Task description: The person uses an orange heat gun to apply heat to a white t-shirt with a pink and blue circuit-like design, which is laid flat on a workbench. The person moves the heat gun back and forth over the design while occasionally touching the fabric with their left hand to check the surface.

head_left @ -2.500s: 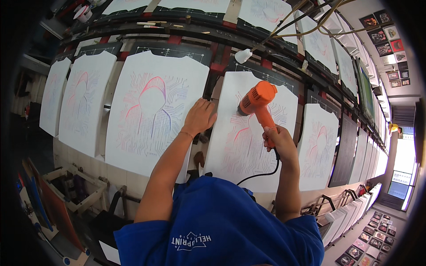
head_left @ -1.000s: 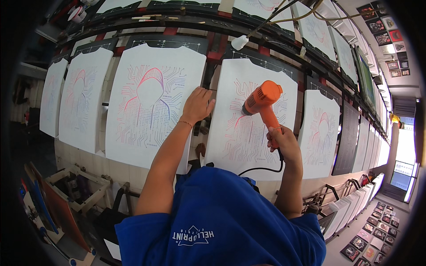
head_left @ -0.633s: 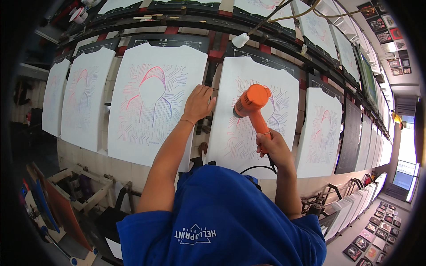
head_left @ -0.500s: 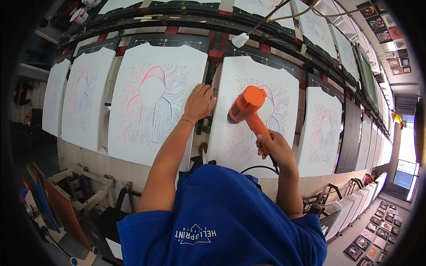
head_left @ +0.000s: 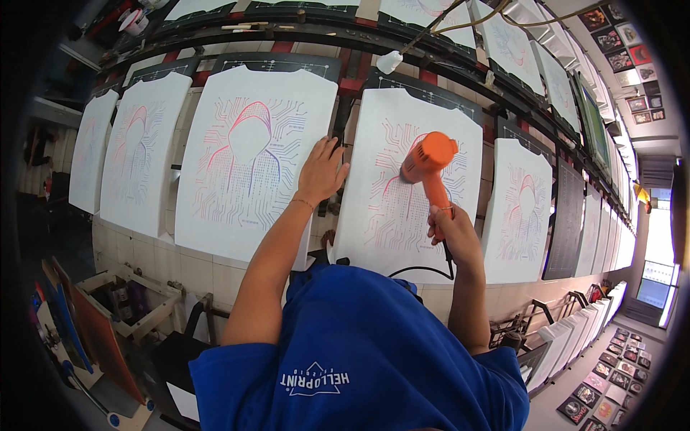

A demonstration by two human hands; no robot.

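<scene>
On my feed, the right hand (head_left: 456, 233) reaches over the lower right of the shirt (head_left: 370, 251), back of the hand upward. Its fingers curl firmly around the handle of an orange heat gun (head_left: 429, 154), which sits above the middle of the shirt's print (head_left: 395, 212). I see the barrel slanting, nozzle aimed down and left at the print, rear cap up and right; the handle runs back toward the shirt's near edge, where a black cord (head_left: 422, 269) loops. The left hand (head_left: 323, 174) lies just left of the shirt, over a neighbour shirt (head_left: 248, 169)'s edge, fingers released, long and slightly parted, pointing away; I can't tell how firmly it presses.
</scene>
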